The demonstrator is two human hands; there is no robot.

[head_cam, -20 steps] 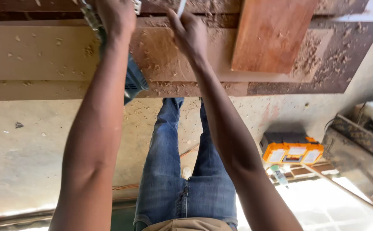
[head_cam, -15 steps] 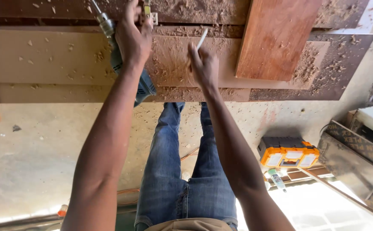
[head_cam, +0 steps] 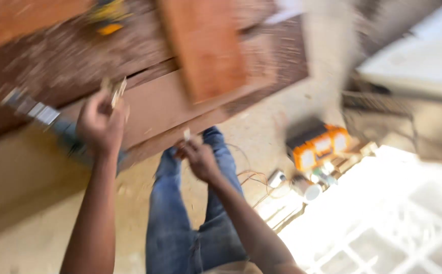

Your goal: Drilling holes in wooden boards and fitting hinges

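While the view is blurred by motion, the left hand (head_cam: 99, 124) is closed around a small pale piece (head_cam: 118, 91) that juts above its fingers, raised over the sawdust-covered wooden surface (head_cam: 180, 109), and the right hand (head_cam: 198, 157) pinches a small pale piece (head_cam: 186, 134) just off the near edge of the boards, above the jeans (head_cam: 180, 223). The step in hand appears to be handling small parts between the hands; the next move calls for steadying both hands, since a loose grip risks dropping either piece.
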